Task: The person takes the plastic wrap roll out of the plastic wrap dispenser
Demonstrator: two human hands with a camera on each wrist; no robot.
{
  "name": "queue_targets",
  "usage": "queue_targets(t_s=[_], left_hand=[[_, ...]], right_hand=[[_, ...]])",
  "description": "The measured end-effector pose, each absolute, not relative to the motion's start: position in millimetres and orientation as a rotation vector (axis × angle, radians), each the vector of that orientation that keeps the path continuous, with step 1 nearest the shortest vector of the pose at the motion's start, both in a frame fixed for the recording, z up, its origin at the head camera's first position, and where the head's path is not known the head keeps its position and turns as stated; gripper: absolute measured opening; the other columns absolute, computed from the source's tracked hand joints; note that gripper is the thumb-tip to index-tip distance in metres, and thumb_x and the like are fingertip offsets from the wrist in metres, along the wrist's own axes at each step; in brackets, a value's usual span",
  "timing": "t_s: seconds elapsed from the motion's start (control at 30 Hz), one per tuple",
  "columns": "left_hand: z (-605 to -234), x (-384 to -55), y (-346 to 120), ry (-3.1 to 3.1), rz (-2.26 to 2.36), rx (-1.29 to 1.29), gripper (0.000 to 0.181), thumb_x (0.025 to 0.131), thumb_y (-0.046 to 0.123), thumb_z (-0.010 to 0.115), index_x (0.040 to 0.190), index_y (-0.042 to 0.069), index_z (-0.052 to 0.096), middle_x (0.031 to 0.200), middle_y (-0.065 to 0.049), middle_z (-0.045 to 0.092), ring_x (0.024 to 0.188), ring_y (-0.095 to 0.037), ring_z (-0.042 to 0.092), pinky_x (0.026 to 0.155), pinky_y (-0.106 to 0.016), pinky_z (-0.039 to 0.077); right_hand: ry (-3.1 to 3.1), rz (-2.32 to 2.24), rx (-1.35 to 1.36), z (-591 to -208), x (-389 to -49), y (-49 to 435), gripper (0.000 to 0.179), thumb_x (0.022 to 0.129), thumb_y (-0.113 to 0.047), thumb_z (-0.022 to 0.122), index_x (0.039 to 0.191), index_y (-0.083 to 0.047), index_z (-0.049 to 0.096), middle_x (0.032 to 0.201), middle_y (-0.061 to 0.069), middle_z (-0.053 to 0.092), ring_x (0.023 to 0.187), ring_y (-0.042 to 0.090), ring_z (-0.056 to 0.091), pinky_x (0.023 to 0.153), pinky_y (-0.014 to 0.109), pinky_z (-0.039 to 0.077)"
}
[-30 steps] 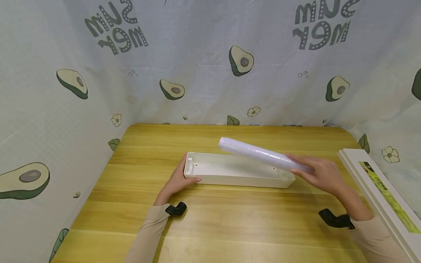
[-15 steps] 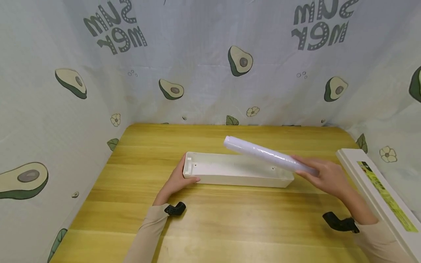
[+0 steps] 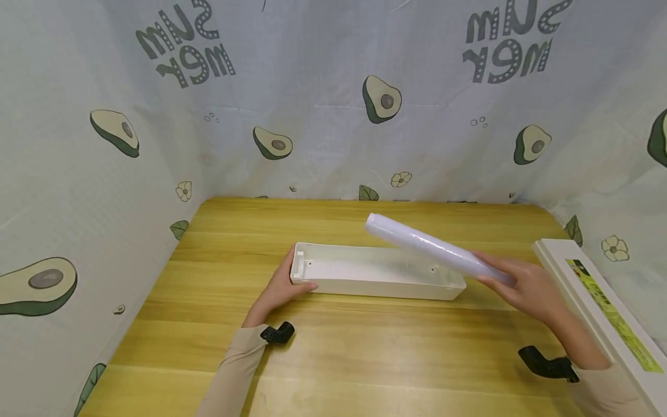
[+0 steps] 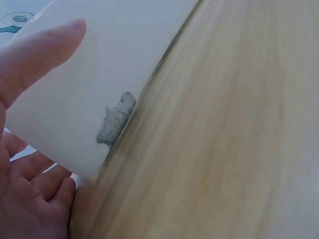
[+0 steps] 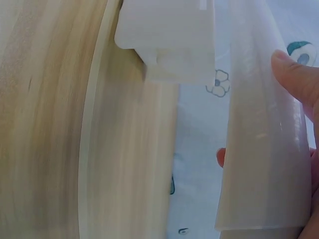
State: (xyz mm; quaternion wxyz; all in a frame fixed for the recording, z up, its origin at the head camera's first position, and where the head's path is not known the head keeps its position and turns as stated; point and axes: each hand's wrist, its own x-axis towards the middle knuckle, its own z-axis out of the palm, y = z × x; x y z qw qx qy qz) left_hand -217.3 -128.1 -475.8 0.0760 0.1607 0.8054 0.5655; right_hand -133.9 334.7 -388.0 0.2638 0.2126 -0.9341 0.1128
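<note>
A long white plastic dispenser box (image 3: 385, 289) lies open-topped on the wooden table, its inside bare except for small fittings. My left hand (image 3: 279, 289) holds the box's left end, thumb along the front wall and fingers round the end. A grey patch marks that wall (image 4: 55, 109) in the left wrist view. Above the box's right part, my right hand (image 3: 528, 288) grips a roll of clear cling film (image 3: 438, 246) by its right end. The roll slants, with its far left end higher. In the right wrist view the thumb presses along the film roll (image 5: 264, 139).
At the table's right edge lies a long white cover (image 3: 565, 272) with a yellow-green label. A patterned curtain (image 3: 323, 116) with avocados surrounds the table (image 3: 365, 359) at the back and sides.
My right hand has drawn the film roll a little to the right, and its left end has risen slightly. The left hand and the box stay in place.
</note>
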Motion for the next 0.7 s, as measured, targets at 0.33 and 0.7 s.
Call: queue_targets(t_s=[0.33, 0.7], left_hand=[[-471.7, -214.7, -128.1, 2.415, 1.659, 0.452, 0.104, 0.075, 0.015, 0.078, 0.152, 0.015, 0.007, 0.151, -0.011, 0.031, 0.134, -0.030, 0.036, 0.111, -0.049, 0.029], [-444.2, -201.8, -125.6, 2.393, 1.626, 0.441, 0.102, 0.078, 0.011, 0.075, 0.152, 0.008, 0.005, 0.152, -0.017, 0.028, 0.135, -0.033, 0.035, 0.111, -0.049, 0.029]], right_hand=[[-2.551, 0.283, 0.498, -386.0, -125.9, 340.8, 0.065, 0.067, -0.020, 0.081, 0.128, -0.024, 0.059, 0.097, 0.019, 0.071, 0.067, 0.028, 0.062, 0.051, 0.032, 0.042], [-2.567, 0.277, 0.406, -385.3, -120.0, 345.0, 0.059, 0.073, -0.028, 0.077, 0.129, -0.022, 0.058, 0.098, 0.022, 0.070, 0.065, 0.029, 0.060, 0.048, 0.027, 0.035]])
